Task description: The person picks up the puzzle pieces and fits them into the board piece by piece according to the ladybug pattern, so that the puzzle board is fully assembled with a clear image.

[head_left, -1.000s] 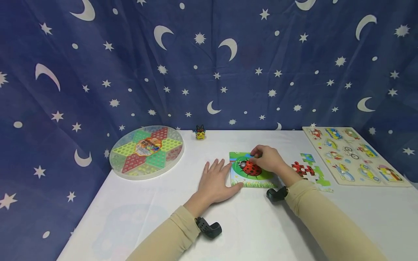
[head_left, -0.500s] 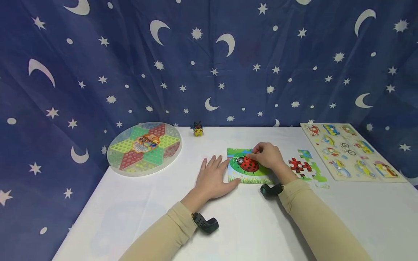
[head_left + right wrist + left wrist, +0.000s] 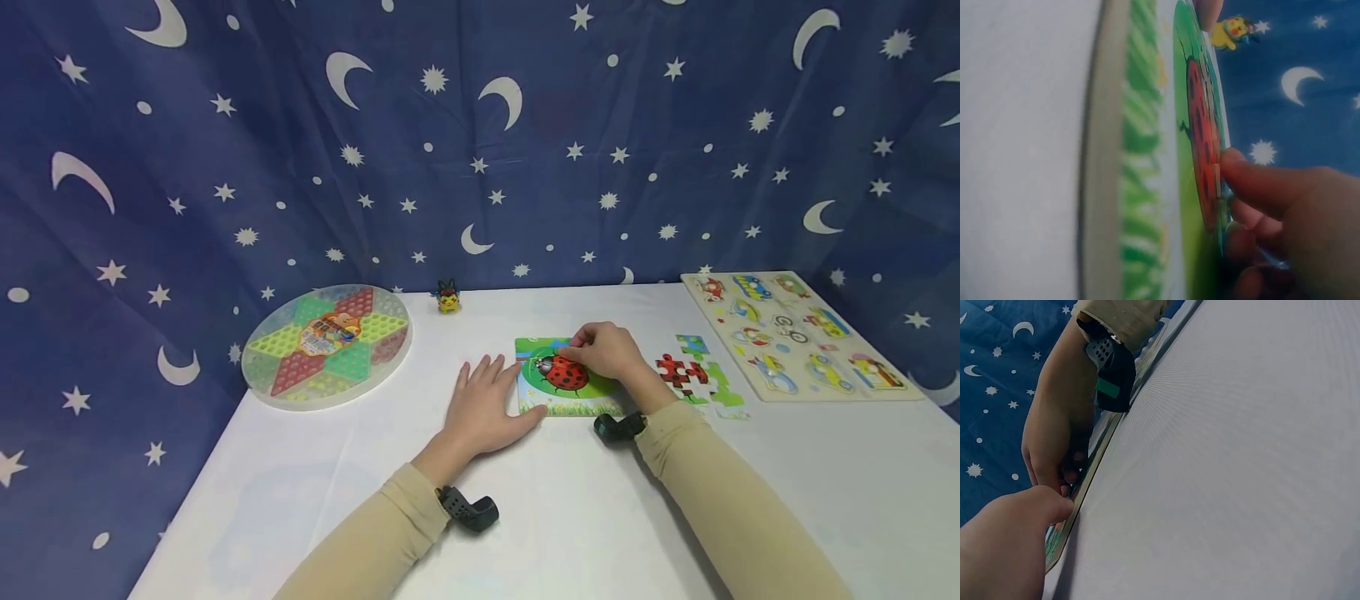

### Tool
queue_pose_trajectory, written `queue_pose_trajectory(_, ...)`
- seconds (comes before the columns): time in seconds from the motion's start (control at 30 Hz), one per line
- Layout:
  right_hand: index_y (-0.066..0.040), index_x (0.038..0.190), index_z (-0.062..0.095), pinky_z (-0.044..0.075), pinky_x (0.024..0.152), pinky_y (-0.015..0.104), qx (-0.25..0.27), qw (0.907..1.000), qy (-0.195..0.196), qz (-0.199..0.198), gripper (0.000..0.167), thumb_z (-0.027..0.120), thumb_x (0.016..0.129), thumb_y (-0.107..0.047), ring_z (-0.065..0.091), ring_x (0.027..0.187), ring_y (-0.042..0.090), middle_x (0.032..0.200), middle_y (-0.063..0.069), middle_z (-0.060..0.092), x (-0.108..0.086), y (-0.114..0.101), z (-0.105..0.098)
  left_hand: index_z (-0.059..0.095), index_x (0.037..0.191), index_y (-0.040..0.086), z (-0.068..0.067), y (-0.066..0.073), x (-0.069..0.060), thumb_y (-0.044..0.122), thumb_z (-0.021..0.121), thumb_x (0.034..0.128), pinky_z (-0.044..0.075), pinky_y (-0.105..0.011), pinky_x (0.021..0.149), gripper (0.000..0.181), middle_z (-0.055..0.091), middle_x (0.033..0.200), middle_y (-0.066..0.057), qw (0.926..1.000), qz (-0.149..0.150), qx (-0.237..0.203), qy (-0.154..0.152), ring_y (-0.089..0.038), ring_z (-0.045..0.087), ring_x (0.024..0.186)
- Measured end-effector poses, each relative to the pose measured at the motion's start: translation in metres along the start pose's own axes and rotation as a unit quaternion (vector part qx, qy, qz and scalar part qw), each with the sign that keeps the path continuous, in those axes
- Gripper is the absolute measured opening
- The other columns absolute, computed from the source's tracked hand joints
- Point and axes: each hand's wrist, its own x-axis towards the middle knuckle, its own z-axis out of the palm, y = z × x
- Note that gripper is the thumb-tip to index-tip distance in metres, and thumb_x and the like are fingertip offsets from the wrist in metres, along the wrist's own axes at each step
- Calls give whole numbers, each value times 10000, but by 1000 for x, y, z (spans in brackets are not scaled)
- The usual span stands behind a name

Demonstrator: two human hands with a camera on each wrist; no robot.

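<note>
In the head view a ladybug jigsaw puzzle board (image 3: 536, 403) lies flat on the white table, with its green border and grass strip showing. My right hand (image 3: 611, 350) reaches over its upper right part. Thumb and fingers pinch a small jigsaw piece (image 3: 1217, 181) at the ladybug's back; most of that piece is hidden. My left hand (image 3: 482, 408) lies spread at the board's left side, its thumb touching the lower left edge. Just right of my right wrist, several loose jigsaw pieces (image 3: 672, 370), red, green and blue, lie together on the table.
A round Chinese checkers board (image 3: 362, 362) lies at the back left. A small yellow figurine (image 3: 447, 300) stands near the back edge. At the right lies a wooden picture puzzle board (image 3: 806, 379). A blue curtain (image 3: 405, 125) with moons and stars hangs behind the table (image 3: 555, 517).
The whole head view has shifted slightly. My right fingertips have moved a little left and nearer over the ladybug's back. The left hand keeps its place beside the board.
</note>
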Motion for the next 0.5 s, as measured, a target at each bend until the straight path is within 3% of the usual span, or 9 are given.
queue_pose_trajectory(0.17,-69,942,690,414,570,315,175,9985,-512,-11,381,679,970,-448,527,677,208,777,52,618,3,-5,-6,447,1569,201,0,-3,-1,742,493,909,102,-550,1234,855,385,1614,-122,9999,1,-23,103,-312,257,1524)
queue_pose_trajectory(0.3,-44,1059,708,490,640,332,962,9901,-996,241,411,651,996,-445,589,741,222,865,82,647,5,0,-15,445,1570,202,1,-4,-2,739,492,911,95,-545,1236,852,380,1617,-121,9999,-25,-87,77,-311,251,1527)
queue_pose_trajectory(0.43,-2,1110,677,483,626,350,1649,9803,-1025,353,423,641,1014,-412,554,665,213,800,76,599,3,8,-32,434,1577,205,0,-2,-1,736,485,916,80,-537,1238,849,368,1624,-119,9999,-6,-121,56,-309,237,1532)
queue_pose_trajectory(0.5,11,1125,664,455,606,360,1646,9817,-885,362,432,641,1015,-406,514,648,215,785,104,580,0,12,-44,434,1577,202,0,-1,-2,735,480,918,76,-536,1239,849,364,1626,-116,9999,7,-108,34,-308,233,1533)
